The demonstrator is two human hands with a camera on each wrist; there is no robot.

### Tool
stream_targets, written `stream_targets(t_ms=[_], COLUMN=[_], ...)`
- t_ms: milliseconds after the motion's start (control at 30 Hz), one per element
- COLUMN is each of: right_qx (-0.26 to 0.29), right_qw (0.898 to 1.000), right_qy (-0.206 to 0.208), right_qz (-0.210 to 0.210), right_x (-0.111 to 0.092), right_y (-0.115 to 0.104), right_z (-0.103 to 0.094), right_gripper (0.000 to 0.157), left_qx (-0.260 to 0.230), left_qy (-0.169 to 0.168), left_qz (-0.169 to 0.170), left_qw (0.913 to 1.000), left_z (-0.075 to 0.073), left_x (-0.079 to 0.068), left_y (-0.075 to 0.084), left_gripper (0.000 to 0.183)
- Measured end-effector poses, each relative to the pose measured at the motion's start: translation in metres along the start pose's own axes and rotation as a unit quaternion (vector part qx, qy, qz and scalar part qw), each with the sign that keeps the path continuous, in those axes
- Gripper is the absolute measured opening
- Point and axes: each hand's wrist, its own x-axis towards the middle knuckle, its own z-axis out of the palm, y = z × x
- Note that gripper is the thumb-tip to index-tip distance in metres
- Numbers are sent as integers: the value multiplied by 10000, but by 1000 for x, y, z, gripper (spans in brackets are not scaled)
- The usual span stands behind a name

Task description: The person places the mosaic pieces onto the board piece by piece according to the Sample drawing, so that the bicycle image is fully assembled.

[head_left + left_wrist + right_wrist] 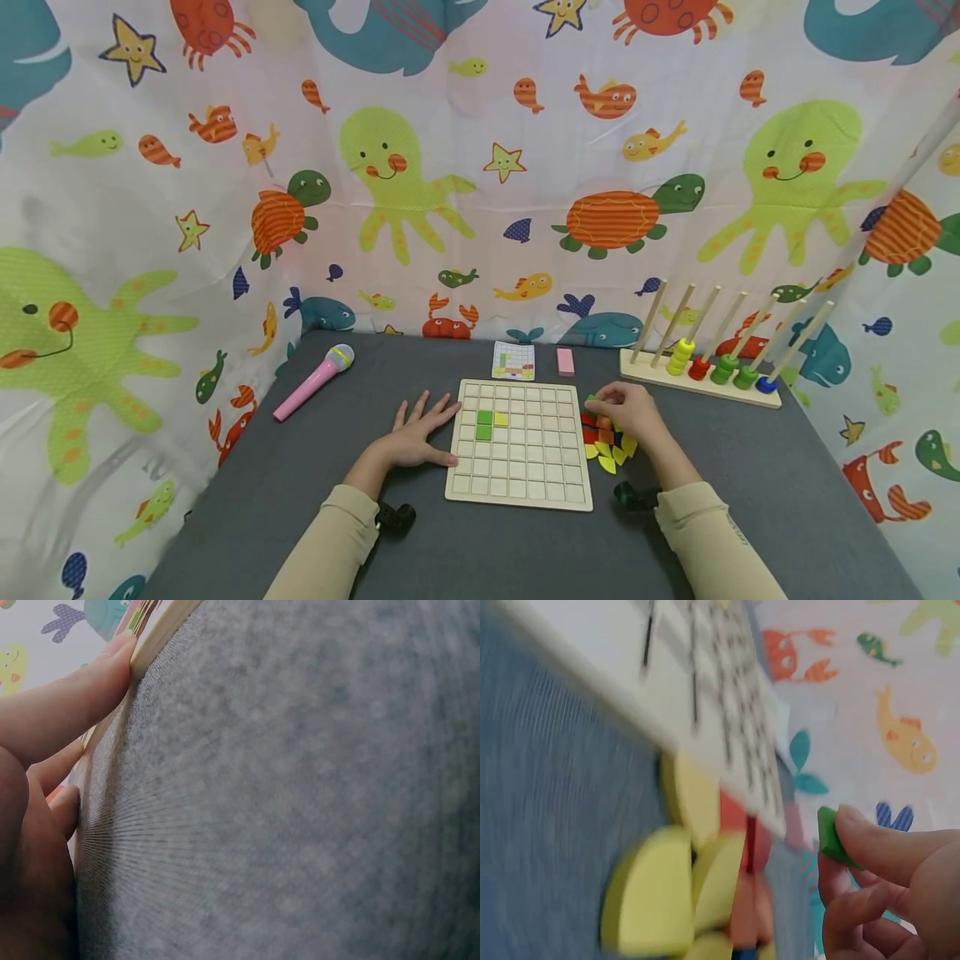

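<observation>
A wooden grid board (pixel 522 477) lies on the dark table, with two green squares (pixel 483 432) and a yellow square (pixel 500 419) in its upper left cells. My left hand (pixel 411 440) rests with spread fingers at the board's left edge; in the left wrist view its thumb (pixel 97 686) touches the rim. Between thumb and fingers, my right hand (pixel 628 410) pinches a small green block (pixel 831 838), raised beside the board's right edge. Below that hand lies a pile of yellow quarter-round pieces (pixel 651 889), red pieces (pixel 589 435) and orange ones, partly covered by the hand.
Behind the board are a printed pattern card (pixel 513 361) and a pink block (pixel 565 362). A pink toy microphone (pixel 313 385) lies at the back left. At the back right stands a wooden peg rack (pixel 701 385) with coloured rings. A sea-animal curtain (pixel 450 192) hangs behind the table.
</observation>
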Motion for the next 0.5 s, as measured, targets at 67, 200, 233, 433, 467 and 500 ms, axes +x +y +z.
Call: stream_targets(t_ms=[67,200,233,433,467,500], right_qx=[261,585,660,829,870,926], right_qw=[9996,9982,9977,9961,9956,9950], right_qy=[-66,-150,-181,-278,-307,-333], right_qz=[-9,-16,-15,-132,-148,-148], right_x=[-3,-10,-11,-21,-22,-23], right_y=[-5,-18,-21,-34,-36,-37], right_z=[3,10,11,24,26,28], right_gripper=[33,32,30,23,23,23], left_qx=[11,26,23,-5,-1,-4], left_qy=[9,39,39,50,49,47], left_qz=[12,14,13,-12,-17,-19], left_qw=[10000,10000,10000,10000,10000,10000], left_z=[0,0,0,1,1,1], left_x=[0,-1,-1,-1,-1,-1], left_y=[0,1,1,1,1,1], left_gripper=[105,103,102,103,103,103])
